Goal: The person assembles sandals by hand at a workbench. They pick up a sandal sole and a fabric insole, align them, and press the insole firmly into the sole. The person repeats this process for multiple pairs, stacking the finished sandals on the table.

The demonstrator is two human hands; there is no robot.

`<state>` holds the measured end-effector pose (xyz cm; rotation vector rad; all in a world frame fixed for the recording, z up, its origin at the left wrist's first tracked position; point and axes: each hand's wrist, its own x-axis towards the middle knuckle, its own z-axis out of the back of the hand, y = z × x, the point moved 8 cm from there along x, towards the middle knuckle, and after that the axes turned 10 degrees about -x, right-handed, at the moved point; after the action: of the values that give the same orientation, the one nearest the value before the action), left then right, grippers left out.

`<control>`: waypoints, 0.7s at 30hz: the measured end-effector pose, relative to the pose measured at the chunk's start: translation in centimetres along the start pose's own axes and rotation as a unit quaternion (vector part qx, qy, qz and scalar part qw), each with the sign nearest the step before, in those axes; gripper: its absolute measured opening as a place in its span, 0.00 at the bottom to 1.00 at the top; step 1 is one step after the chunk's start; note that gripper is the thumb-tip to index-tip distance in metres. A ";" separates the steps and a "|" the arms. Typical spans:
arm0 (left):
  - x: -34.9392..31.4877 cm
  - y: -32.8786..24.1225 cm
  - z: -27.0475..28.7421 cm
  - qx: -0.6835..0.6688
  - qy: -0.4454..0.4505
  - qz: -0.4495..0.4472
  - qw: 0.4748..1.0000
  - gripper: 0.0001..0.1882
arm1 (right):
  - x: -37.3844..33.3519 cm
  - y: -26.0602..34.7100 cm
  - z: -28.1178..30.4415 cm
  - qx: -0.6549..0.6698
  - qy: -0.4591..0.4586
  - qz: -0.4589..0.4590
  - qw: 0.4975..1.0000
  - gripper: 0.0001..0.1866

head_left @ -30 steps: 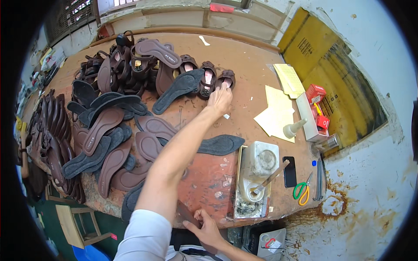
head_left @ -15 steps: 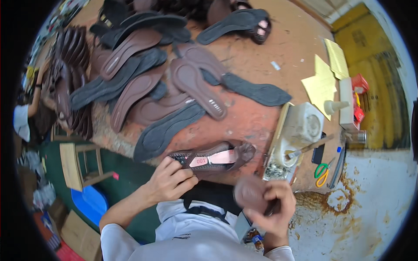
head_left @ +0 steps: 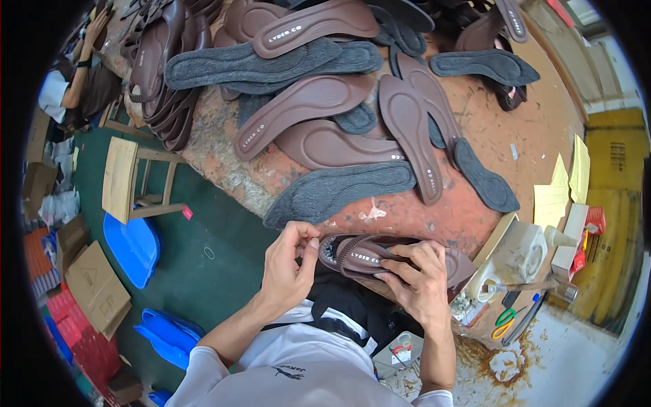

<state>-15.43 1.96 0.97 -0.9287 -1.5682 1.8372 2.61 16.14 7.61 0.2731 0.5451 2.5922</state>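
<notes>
A brown shoe [head_left: 328, 248] lies sideways at the near edge of the table, its back end toward my left hand. Inside it is a brown insole [head_left: 361, 257] with pale lettering, its heel end passing under a braided strap. My right hand [head_left: 422, 278] grips the insole, fingers over the shoe's opening and thumb on the near side. Beside the shoe's back end, my left hand [head_left: 288, 264] has thumb and forefinger drawn together. Whether anything is pinched there is too small to tell. Several loose insoles [head_left: 339, 152], brown and dark grey, lie beyond the shoe.
Stacked brown shoes [head_left: 166, 81] stand at the far left, near another person's arm [head_left: 78, 78]. At right are a white glue container [head_left: 522, 251] with a brush [head_left: 522, 287], scissors [head_left: 505, 322] and yellow paper sheets [head_left: 550, 202]. A wooden stool [head_left: 122, 180] and blue plastic seat [head_left: 132, 251] stand left.
My right hand has brought the insole from beside the shoe into it, covering the pink-and-white inside. My left hand has moved from the shoe's near edge to its back end. The view has shifted.
</notes>
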 end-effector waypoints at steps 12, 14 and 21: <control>0.3 0.3 -0.6 -0.003 0.005 0.065 0.998 0.15 | 1.5 1.4 -2.6 -0.002 0.026 0.008 1.000 0.15; 0.7 -0.4 -1.1 0.047 0.012 0.032 0.998 0.19 | 1.7 1.5 -2.6 -0.008 0.027 -0.003 1.000 0.15; 1.3 -1.5 -2.1 0.138 0.033 -0.052 0.989 0.20 | 1.0 0.8 1.2 -0.170 0.040 -0.157 0.972 0.38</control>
<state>-14.62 4.49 2.11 -0.7587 -1.2584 1.8700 1.78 16.33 9.10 -0.0316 0.1456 2.3404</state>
